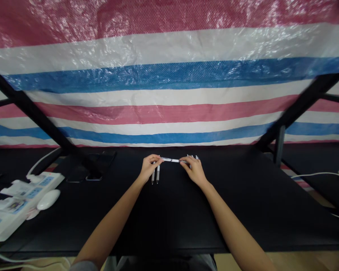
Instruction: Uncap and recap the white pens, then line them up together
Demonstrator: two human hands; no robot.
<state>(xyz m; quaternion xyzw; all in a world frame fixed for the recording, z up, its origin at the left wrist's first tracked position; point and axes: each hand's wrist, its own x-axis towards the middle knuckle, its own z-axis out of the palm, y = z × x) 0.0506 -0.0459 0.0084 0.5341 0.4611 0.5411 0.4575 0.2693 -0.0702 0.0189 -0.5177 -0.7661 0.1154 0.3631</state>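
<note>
Both my hands rest near the middle of a black table [243, 203]. My left hand [149, 167] and my right hand [194, 169] each pinch one end of a white pen [171, 160] held level between them. Two more white pens [156, 175] lie side by side on the table just below my left hand. A few more pens [192, 156] lie behind my right hand, partly hidden by it.
A white power strip with plugs [15, 205] and a white mouse [48, 199] sit at the table's left edge. A dark phone [97, 165] lies at the back left. Black slanted frame bars [31, 109] and a striped tarp [169, 75] stand behind. White cables [319, 175] run at right.
</note>
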